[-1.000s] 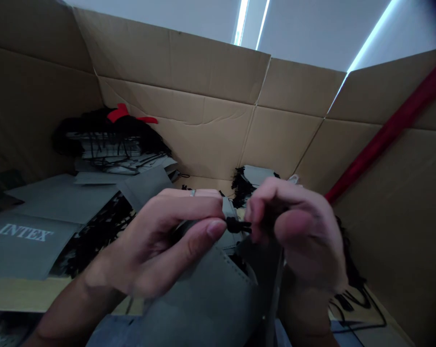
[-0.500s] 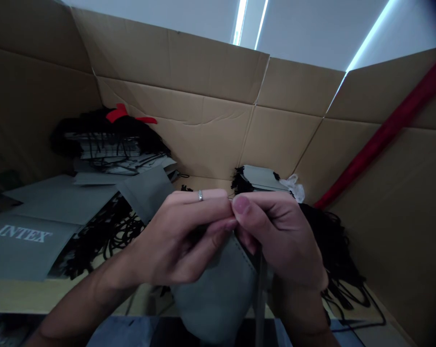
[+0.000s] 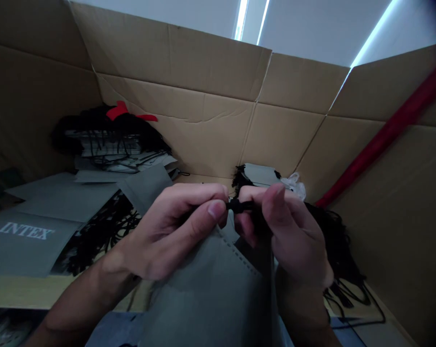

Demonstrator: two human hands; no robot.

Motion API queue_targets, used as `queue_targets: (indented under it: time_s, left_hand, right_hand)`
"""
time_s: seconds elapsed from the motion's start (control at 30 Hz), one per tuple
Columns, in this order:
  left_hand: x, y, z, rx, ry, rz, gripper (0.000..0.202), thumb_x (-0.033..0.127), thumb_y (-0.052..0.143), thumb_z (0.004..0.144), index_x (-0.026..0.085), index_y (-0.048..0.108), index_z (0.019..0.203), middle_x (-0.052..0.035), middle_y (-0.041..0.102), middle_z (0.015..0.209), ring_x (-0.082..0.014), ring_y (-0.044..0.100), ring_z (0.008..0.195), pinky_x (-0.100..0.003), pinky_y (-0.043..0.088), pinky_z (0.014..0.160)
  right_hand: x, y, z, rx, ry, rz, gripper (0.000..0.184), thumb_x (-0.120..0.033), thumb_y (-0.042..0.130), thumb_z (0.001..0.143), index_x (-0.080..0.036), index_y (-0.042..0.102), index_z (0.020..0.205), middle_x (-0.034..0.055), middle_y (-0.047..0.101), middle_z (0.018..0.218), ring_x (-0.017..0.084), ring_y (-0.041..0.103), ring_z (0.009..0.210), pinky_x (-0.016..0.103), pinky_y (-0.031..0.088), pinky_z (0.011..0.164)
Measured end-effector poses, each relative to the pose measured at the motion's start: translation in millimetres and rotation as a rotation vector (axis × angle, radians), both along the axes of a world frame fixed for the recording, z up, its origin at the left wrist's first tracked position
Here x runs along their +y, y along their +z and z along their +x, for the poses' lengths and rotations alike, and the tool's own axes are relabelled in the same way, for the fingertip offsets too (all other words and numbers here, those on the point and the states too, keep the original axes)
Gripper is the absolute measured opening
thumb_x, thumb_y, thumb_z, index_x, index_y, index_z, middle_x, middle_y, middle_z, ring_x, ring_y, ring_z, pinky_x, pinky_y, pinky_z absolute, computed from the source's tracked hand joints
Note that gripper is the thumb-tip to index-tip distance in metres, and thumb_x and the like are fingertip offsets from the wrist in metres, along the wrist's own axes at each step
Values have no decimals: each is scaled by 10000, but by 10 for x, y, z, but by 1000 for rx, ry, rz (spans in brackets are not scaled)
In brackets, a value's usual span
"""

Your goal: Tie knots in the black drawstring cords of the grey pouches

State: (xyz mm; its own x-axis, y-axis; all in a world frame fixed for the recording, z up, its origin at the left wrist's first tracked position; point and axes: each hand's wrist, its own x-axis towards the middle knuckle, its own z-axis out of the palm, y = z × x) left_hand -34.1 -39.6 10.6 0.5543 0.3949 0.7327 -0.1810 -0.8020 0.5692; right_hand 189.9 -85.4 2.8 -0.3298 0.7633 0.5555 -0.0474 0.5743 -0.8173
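My left hand and my right hand are raised close together in front of me. Between their fingertips a short twisted black cord shows, and each hand pinches it. Below them hangs a grey non-woven bag with a stitched edge, its upper corner reaching up to my left fingers. The cord's ends are partly hidden inside my right fingers. A ring sits on my left hand, hidden from this angle.
Tall cardboard walls surround the work area. Left stands a stack of grey INTEX bags with black cords, behind it a bundled pile with red ribbon. A small bag stack sits ahead; a red tube runs along the right.
My fingertips, pressed together half a second ago, have parted a little, and the black cord now shows between them. The grey bag has risen toward my hands and spreads wider below them.
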Motion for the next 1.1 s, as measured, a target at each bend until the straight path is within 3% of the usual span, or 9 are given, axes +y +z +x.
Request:
queue_targets:
  time_s: [0.17,0.33,0.5,0.63,0.77,0.9,1.1]
  left_hand:
    - [45,19,8,-4,-24,-27,364,207,561,1243,203,683,899,23,597,796,-127,555,715,-246,491,651]
    - [7,19,46,31,-34,-49,411,295,572,1266,199,692,884,27,579,782,-123,510,697,-256,484,676]
    - [-28,31,57,24,-89,-85,410,307,607,1254,193,662,864,26,649,816,-107,514,683,-246,511,695]
    - [-8,14,11,32,-157,-61,329,233,579,1231,198,748,952,-11,714,850,-136,601,703,-265,539,659]
    - [25,-8,-15,5,-164,-90,426,307,604,1230,196,618,818,-7,583,739,-146,555,658,-270,499,578]
    - [51,-8,2,-20,-248,-69,464,293,603,1221,205,518,774,3,484,681,-151,532,665,-266,475,575]
    - [26,-16,-50,28,-89,-147,522,514,614,1236,213,618,810,-23,607,761,-177,566,670,-305,560,607]
  right_hand:
    - [39,30,-23,-61,-33,124,472,-489,659,1254,-213,644,872,-34,514,784,117,416,665,295,343,601]
    - [100,41,-105,-54,-129,256,574,-414,636,1267,-213,534,739,-41,451,697,123,364,621,303,381,615]
    - [126,-43,-70,42,-5,144,588,-491,639,1257,-212,578,744,-33,520,701,127,422,624,308,347,587]
    - [107,-77,-83,117,38,18,676,-682,675,1171,-213,592,691,-28,515,652,133,424,594,322,324,557]
    - [55,-66,-121,164,30,-99,708,-779,767,1058,-228,582,655,-39,478,615,141,404,562,334,329,554]
    - [30,-56,-120,182,30,-93,717,-773,768,1066,-226,579,643,-33,494,630,152,443,598,336,373,584]
    - [42,-32,-85,111,10,-27,730,-816,638,1094,-208,654,690,-24,589,628,133,489,564,319,417,588]
